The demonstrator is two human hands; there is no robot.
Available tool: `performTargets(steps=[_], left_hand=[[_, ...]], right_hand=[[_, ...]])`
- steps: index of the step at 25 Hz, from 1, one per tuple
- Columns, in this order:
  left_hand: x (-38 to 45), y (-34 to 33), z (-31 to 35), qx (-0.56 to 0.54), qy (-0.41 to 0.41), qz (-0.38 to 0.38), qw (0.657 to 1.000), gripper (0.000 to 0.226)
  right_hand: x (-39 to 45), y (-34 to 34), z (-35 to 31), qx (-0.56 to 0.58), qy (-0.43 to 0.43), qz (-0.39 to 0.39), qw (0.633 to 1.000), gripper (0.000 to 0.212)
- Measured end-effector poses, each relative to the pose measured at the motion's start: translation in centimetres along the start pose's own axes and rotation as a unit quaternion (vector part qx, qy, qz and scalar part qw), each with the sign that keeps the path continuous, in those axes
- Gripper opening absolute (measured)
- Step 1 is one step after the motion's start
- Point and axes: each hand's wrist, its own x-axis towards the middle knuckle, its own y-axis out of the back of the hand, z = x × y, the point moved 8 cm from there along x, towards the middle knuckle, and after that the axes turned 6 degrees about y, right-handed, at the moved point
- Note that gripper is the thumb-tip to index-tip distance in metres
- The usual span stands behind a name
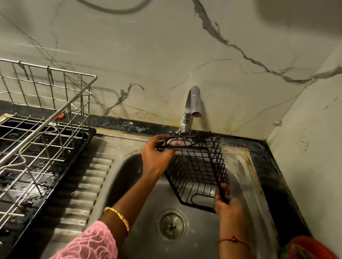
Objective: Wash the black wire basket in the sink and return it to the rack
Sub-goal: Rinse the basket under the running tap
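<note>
Both hands grip the black wire basket [198, 171] over the sink [237, 240]: left hand [156, 156] clasping its far end under the tap [192, 108], right hand [228, 207] its near rim.

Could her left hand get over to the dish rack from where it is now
Probably yes. The left hand grips the basket over the sink, and the rack stands just left of it, with nothing visible between them. She would likely release that grip first.

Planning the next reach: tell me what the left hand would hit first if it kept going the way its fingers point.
The left hand grips the black basket at its upper end, with fingers pointing up-right. Beyond the basket itself, the tap probably comes first, then the wall behind; depth is unclear.
</note>
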Motion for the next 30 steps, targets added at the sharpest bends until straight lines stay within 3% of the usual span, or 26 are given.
performTargets(steps=[3,7,11,14,17,20,22,24,26,28,30], left_hand=[[-0.5,-0.1,1.2,0.017,-0.008,0.004,1.0,0.059],[-1.3,0.0,1.5,0.026,-0.016,0.021,0.999,0.039],[-1.5,-0.5,2.1,-0.006,-0.023,0.036,0.999,0.032],[-1.4,-1.1,3.2,-0.01,-0.04,0.028,0.999,0.031],[-1.3,-1.2,3.9,-0.027,-0.052,0.029,0.998,0.032],[-1.1,-1.5,4.2,-0.037,-0.048,0.023,0.998,0.038],[-1.1,-1.9,4.3,-0.025,-0.047,0.013,0.999,0.038],[-1.1,-2.3,4.3,-0.019,-0.05,0.007,0.999,0.039],[-1.1,-2.4,4.5,-0.02,-0.054,0.009,0.998,0.039],[-0.8,-2.2,4.6,-0.025,-0.054,0.014,0.998,0.037],[-0.4,-2.0,4.7,-0.017,-0.047,0.008,0.999,0.035]], right_hand=[[1.2,1.4,1.1,0.008,-0.04,0.038,0.998,0.036],[4.1,2.3,2.8,-0.052,-0.13,0.024,0.99,0.038],[5.6,2.9,3.5,-0.18,-0.146,-0.024,0.973,0.039],[5.9,3.0,3.5,-0.322,-0.12,-0.026,0.939,0.04],[5.9,3.2,2.4,-0.474,-0.069,-0.034,0.877,0.038],[5.9,0.3,-0.5,-0.62,0.129,-0.056,0.772,0.057],[3.1,-4.2,-1.4,-0.622,0.247,-0.114,0.734,0.051],[-0.7,-8.5,-0.8,-0.586,0.276,-0.232,0.725,0.061],[-3.8,-11.2,0.4,-0.617,0.27,-0.351,0.651,0.07],[-4.6,-12.0,0.9,-0.689,0.26,-0.389,0.554,0.075],[-4.0,-12.3,1.1,-0.703,0.269,-0.401,0.522,0.067]])
